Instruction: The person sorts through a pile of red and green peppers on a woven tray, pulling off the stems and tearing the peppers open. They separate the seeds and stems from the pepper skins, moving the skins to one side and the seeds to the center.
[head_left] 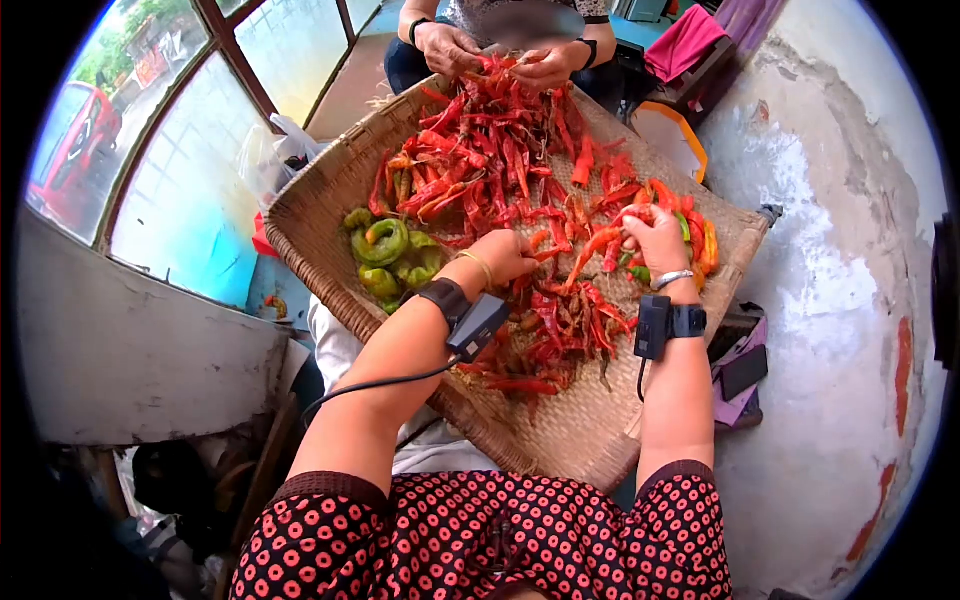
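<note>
A large woven basket (pixel 590 430) lies tilted before me, bearing a heap of red chili peppers (pixel 500 140). My left hand (pixel 505 257) is closed over the basket's middle, its fingertips pinched on a red chili pepper (pixel 541 242). To the right, the thumb and fingers of my right hand (pixel 657 240) pinch a long orange-red chili pepper (pixel 594 248). Curled green peppers (pixel 383 245) sit near the left rim. A smaller pile of red chilies (pixel 560 320) is between my forearms, and orange and green ones lie beside my right hand.
Across the basket, another person's hands (pixel 448 48) work at the far chilies. Windows (pixel 180 150) and a plastic bag (pixel 263 165) are at left; a peeling wall (pixel 830 300) is at right. A cable hangs from the device on my left wrist.
</note>
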